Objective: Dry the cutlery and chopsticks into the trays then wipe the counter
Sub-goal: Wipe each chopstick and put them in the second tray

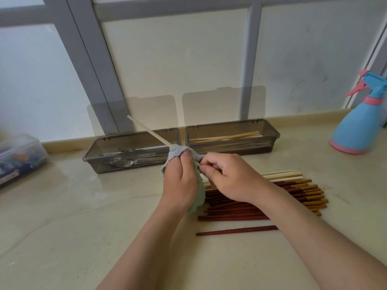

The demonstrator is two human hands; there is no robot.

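My left hand grips a grey-green cloth wrapped around a pale wooden chopstick. The stick points up and to the left, over the left tray. My right hand pinches the stick's near end, just right of the cloth. The left smoky tray holds forks and other metal cutlery. Inside the right tray lie a few pale chopsticks. A pile of dark red and pale chopsticks rests on the counter under my right forearm, and one red chopstick lies apart in front of it.
Both tray lids stand open against the window frame. A blue and pink spray bottle stands at the far right. A clear lidded box sits at the left edge. The beige counter stretches toward me on the left.
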